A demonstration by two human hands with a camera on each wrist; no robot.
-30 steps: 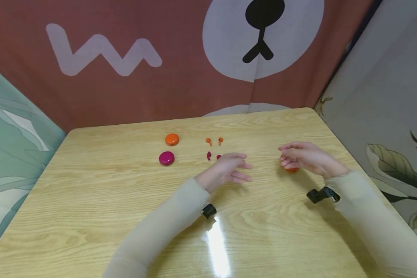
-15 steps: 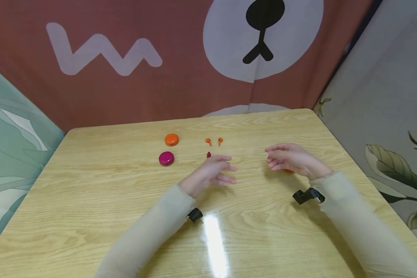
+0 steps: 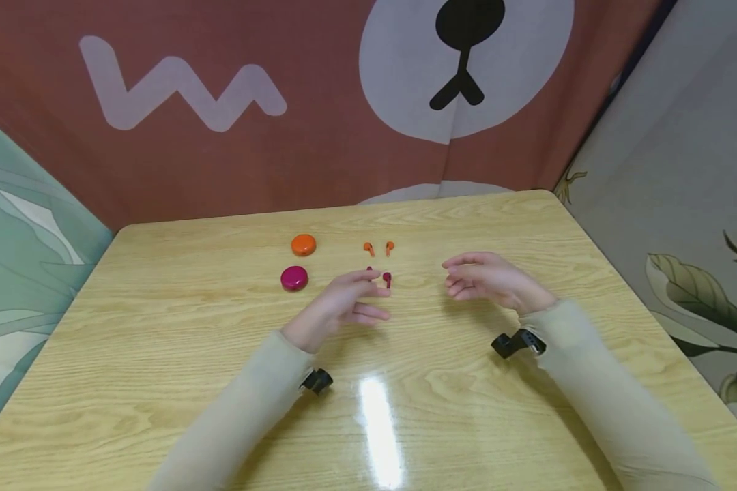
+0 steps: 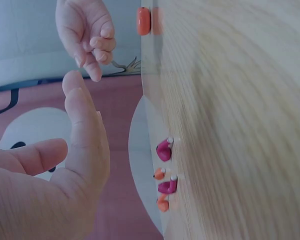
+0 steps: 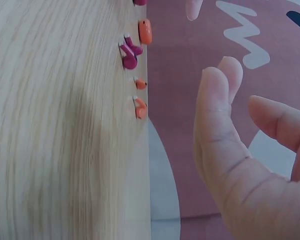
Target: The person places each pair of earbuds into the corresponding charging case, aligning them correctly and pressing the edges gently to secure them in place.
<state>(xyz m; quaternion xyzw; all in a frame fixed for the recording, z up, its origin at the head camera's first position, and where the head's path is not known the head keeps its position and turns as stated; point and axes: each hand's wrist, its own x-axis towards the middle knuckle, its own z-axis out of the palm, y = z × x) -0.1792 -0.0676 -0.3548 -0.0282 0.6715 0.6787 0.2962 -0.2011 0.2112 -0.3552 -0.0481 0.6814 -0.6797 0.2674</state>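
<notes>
My left hand hovers over the table with loosely extended fingers and holds nothing. Two magenta earbuds lie just beyond its fingertips, one of them partly hidden by the hand. To the right, my right hand is also above the table, fingers relaxed and nothing in them. Behind the magenta pair are two orange earbuds. An orange round case and a magenta round case sit left of the earbuds. The left wrist view shows another orange case below the right hand; the head view hides it.
The wooden table reaches back to a brown curtain with a bear print. A patterned cloth hangs along the right side. Light glares on the table's front middle.
Both hands have moved left over the table. The right hand now covers the orange case beneath it, and one magenta earbud has come back into sight beside the left fingers.
</notes>
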